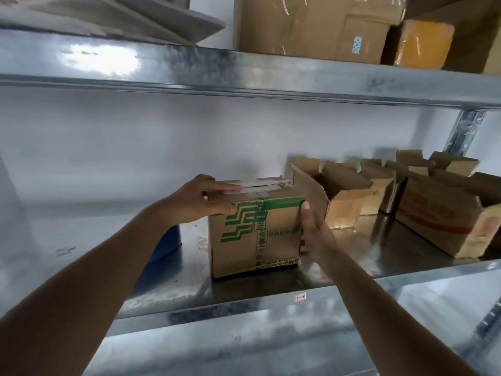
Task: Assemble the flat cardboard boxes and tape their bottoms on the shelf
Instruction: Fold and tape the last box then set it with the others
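A small cardboard box (260, 234) with green print stands on the metal shelf (271, 291), its flaps closed on top under a strip of clear tape (257, 185). My left hand (200, 199) lies over the box's top left edge, fingers stretched flat along the tape and thumb on the front face. My right hand (314, 229) presses flat against the box's right side, thumb at the upper front corner. To the right stand several assembled boxes with open flaps (341, 194).
A blue object (165, 242) sits behind my left forearm on the shelf. A larger box with red print (455, 221) stands at the far right. The upper shelf (244, 74) carries big taped cartons and a yellow parcel (423, 44). A shelf upright (463, 131) rises at the right.
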